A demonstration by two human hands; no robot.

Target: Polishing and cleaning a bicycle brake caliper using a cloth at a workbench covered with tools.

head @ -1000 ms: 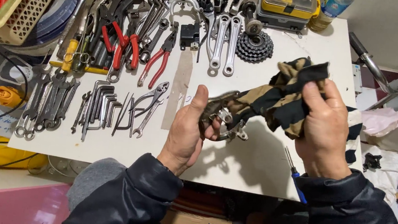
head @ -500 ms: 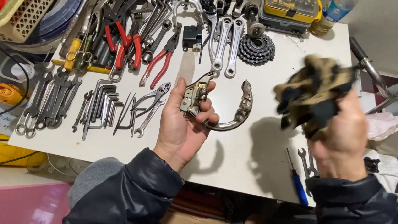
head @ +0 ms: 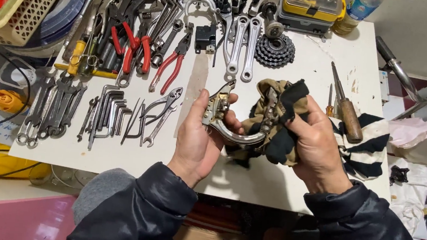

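Far left edge of white table (head: 118, 153): wrench row (head: 52, 111), hex keys (head: 108, 113), red-handled pliers (head: 169, 70) beyond.

Left hand (head: 196, 139), over table's front middle: fingers clamped on curved chrome brake caliper arm (head: 224, 118), held above the tabletop.

Right hand (head: 314, 144): fingers bunched tight on camouflage rag (head: 275, 115). Half a second ago held high and apart; now back against caliper's right end. Wiping resumed, judged mid-clean.

Right edge: wooden-handled screwdriver (head: 349, 114) on striped cloth (head: 370, 149). Back edge: freewheel cog (head: 275, 49).
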